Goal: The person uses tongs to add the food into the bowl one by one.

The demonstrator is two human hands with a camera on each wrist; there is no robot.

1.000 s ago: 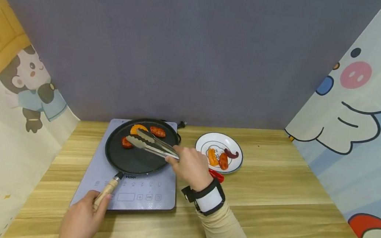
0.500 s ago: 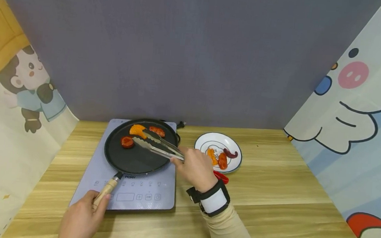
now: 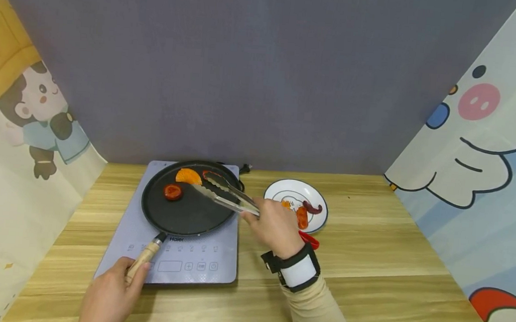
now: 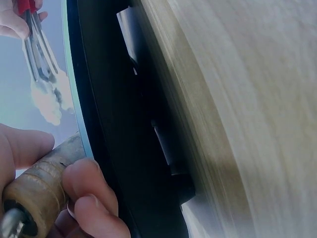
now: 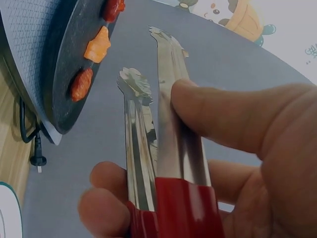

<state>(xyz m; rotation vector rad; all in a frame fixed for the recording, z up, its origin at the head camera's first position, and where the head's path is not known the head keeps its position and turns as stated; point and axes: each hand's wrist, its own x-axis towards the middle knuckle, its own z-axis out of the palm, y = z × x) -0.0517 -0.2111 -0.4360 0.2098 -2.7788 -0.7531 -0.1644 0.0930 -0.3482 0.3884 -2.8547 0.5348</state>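
Note:
My left hand (image 3: pixel 111 293) grips the wooden handle (image 3: pixel 145 258) of a flat black frying pan (image 3: pixel 186 221). My right hand (image 3: pixel 278 227) holds metal tongs (image 3: pixel 225 201) with red handles (image 5: pixel 190 208), thumb on one arm and fingertips around the other. The tongs stand spread above the pan's right part, nothing between their tips. In the pan lie an orange piece (image 3: pixel 188 176), a round reddish-brown piece (image 3: pixel 172 192) and a scored red sausage (image 5: pixel 81 84), which the tongs partly cover in the head view.
The pan sits on a grey induction cooker (image 3: pixel 214 272). To its right, a white plate (image 3: pixel 278 186) bears a sausage (image 3: pixel 302 218), a dark curled piece (image 3: pixel 312 207) and an orange piece, partly hidden by my hand. A plug (image 3: pixel 246 168) lies behind the cooker.
My right hand and the tongs have moved right, from over the orange piece toward the sausage at the pan's far right. The left hand and pan have stayed put.

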